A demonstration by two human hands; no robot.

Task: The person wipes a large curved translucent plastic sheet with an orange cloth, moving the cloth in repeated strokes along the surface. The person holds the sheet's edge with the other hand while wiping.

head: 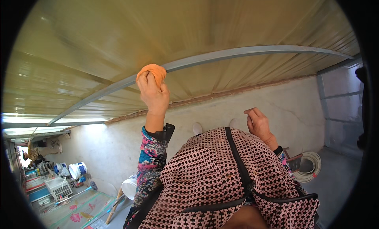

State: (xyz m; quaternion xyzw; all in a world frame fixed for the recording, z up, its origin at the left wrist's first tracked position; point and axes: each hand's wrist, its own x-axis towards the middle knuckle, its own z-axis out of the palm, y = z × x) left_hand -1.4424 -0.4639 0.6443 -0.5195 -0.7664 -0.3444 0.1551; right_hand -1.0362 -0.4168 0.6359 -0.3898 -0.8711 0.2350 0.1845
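Observation:
My left hand [155, 94] is closed on a bunched orange cloth [152, 71]. The cloth presses against a grey metal rail [225, 55] that runs across a yellowish corrugated panel wall [189, 24]. A black band with a dark device circles the left wrist, below which a floral sleeve shows. My right hand [259, 123] hangs in front of my body, to the right, with its fingers loosely curled together. Nothing shows in it, and it appears to touch nothing. Its palm is partly hidden.
Concrete floor [118, 146] meets the wall along a brown strip [219, 95]. To the right are a coiled pale hose [308, 167] and a glossy framed panel [340, 107]. White buckets [78, 170], a white plastic basket [58, 188], a mop and wooden sticks [114, 205] stand at left.

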